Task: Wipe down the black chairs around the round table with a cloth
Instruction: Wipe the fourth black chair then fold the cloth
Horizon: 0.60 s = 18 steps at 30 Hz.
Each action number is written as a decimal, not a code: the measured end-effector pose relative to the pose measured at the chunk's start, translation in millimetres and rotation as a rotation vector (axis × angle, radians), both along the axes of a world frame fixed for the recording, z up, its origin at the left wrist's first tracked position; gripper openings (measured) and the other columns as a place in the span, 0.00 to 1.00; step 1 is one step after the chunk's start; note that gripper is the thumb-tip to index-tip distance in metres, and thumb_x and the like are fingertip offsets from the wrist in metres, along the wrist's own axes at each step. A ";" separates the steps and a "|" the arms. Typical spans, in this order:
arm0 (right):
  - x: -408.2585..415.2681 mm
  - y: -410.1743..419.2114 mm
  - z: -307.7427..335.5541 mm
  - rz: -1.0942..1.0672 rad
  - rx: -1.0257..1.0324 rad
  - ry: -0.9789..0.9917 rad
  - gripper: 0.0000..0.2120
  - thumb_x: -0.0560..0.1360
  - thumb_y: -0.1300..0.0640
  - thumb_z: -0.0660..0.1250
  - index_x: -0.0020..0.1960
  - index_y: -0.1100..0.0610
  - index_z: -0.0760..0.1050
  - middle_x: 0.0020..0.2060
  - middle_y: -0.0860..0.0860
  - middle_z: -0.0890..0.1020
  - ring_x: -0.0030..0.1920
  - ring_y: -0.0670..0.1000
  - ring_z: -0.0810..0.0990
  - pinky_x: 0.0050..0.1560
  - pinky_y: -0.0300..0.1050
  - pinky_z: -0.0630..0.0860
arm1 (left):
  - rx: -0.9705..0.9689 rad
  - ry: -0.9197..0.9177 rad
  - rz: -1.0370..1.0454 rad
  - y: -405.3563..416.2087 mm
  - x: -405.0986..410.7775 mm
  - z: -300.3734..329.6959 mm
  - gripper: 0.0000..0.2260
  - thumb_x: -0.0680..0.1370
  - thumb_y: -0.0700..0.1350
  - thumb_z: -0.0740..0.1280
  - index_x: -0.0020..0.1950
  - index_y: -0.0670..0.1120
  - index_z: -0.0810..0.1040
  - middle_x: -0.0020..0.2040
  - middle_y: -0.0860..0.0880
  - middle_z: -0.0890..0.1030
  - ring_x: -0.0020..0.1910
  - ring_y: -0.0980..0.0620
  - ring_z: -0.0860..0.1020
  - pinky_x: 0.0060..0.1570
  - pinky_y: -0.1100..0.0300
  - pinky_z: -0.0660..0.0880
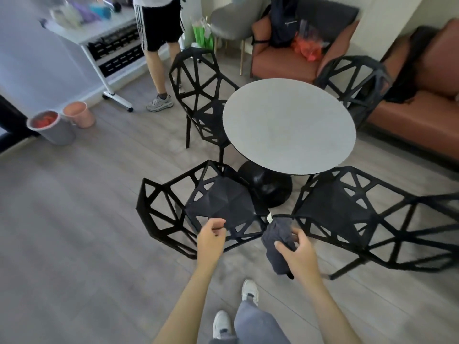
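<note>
A dark grey cloth [278, 244] hangs bunched in the right hand [296, 254], low in the picture at about 5 o'clock from the round surface [289, 125]; the grip is closed round it, thumb across the front and fingers curled behind, with a small white tag showing at the cloth's upper end; the cloth sits in the gap between the two nearest black chairs, and whether it touches either frame cannot be told. The left hand [211, 235] hovers at the rim of the near left chair [198, 207], its grip loosely curled and holding nothing, thumb and fingers apart. The near left chair stands at 7 o'clock of the surface; the near right chair [360, 212] at 5 o'clock; the far left chair [198, 93] at 10 o'clock; the far right chair [355, 80] at 2 o'clock, partly hidden behind the top. The surface's black pedestal base [269, 187] shows between the two near chairs. Below the hands are grey trousers and white shoes [249, 290] on the wooden floor [87, 232]. Further out, a second person's legs [159, 70] stand at 11 o'clock beside a white wheeled cart [99, 38]; two bins [59, 125] sit at 9 o'clock; a brown sofa [422, 112] runs along 3 o'clock; a brown armchair [285, 63] at 12 o'clock carries a dark backpack [283, 21].
</note>
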State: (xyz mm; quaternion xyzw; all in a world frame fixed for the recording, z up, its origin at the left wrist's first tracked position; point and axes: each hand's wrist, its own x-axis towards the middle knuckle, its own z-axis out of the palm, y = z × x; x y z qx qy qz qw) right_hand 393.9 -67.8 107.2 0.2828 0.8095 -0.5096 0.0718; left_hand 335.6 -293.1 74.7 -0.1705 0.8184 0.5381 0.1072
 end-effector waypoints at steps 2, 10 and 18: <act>16.7 -5.2 14.6 -0.030 -0.020 0.049 0.18 0.74 0.56 0.76 0.59 0.46 0.72 0.50 0.40 0.79 0.50 0.40 0.78 0.43 0.37 0.73 | 0.097 -0.015 -0.189 30.7 17.2 24.6 0.08 0.82 0.40 0.68 0.59 0.48 0.84 0.53 0.56 0.84 0.54 0.56 0.82 0.57 0.59 0.79; 58.5 9.0 57.8 0.033 -0.039 0.198 0.19 0.74 0.55 0.76 0.60 0.43 0.75 0.51 0.39 0.83 0.52 0.41 0.82 0.46 0.34 0.78 | 0.595 -0.271 -0.197 111.6 72.7 94.1 0.13 0.83 0.53 0.68 0.65 0.51 0.76 0.57 0.52 0.83 0.54 0.55 0.82 0.56 0.51 0.83; 47.7 82.0 72.3 0.241 -0.173 0.327 0.19 0.76 0.51 0.76 0.63 0.43 0.77 0.54 0.40 0.85 0.56 0.41 0.83 0.56 0.43 0.81 | 0.624 -0.060 -0.039 163.2 72.5 103.0 0.17 0.77 0.50 0.77 0.64 0.56 0.77 0.59 0.51 0.85 0.56 0.51 0.85 0.56 0.46 0.84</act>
